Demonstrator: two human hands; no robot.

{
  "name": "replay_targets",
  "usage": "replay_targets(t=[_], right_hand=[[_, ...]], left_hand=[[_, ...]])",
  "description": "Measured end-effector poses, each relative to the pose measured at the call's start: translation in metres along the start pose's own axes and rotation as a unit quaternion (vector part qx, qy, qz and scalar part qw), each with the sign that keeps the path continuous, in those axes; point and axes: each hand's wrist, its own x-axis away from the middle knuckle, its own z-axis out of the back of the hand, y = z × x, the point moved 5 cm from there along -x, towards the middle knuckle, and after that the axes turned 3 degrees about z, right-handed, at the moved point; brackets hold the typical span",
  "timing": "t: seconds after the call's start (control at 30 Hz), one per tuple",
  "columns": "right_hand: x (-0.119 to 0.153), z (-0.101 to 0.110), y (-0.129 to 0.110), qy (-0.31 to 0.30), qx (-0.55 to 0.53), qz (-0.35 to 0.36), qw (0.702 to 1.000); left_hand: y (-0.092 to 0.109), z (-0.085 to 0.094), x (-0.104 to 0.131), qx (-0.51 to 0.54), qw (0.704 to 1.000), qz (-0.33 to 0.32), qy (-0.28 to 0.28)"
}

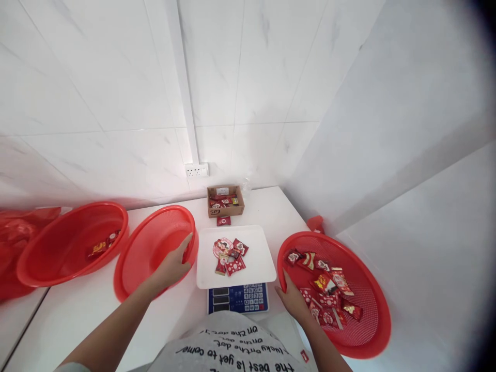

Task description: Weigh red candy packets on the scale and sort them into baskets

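My left hand is at the right side of a red plastic basket, its fingers closed against the wall near the rim. That basket has no sweets visible in it. With its fingers inside and thumb outside, my right hand grips the left rim of another red basket, which holds many wrapped sweets. Between my hands stands a scale with a white tray and a blue keypad. Several red wrapped sweets and a round printed sticker or card lie on the tray.
A small cardboard box of sweets stands behind the scale, with one red packet before it. At the left are another red basket with a few sweets and red plastic bags. A tiled wall bounds the white table.
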Motion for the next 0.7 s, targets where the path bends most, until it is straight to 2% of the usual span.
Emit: replay_targets(t=[0.1, 0.2, 0.4, 0.5, 0.7], right_hand=[[0.001, 0.001, -0.001, -0.002, -0.001, 0.008, 1.000], [0.001, 0.001, -0.002, -0.002, -0.006, 0.013, 1.000], [0.002, 0.002, -0.004, -0.012, -0.027, 0.002, 1.000], [0.002, 0.004, -0.005, -0.007, -0.045, 0.005, 0.999], [0.002, 0.004, -0.005, -0.011, -0.048, -0.001, 0.999]], left_hand=[[0.003, 0.013, -0.008, -0.060, 0.998, 0.005, 0.007], [-0.005, 0.015, -0.022, -0.062, 0.998, -0.015, 0.009], [-0.039, -0.015, -0.057, -0.106, 0.994, -0.030, 0.001], [-0.047, -0.028, -0.070, -0.119, 0.992, -0.046, -0.005], [-0.048, -0.028, -0.076, -0.131, 0.987, -0.091, -0.015]])
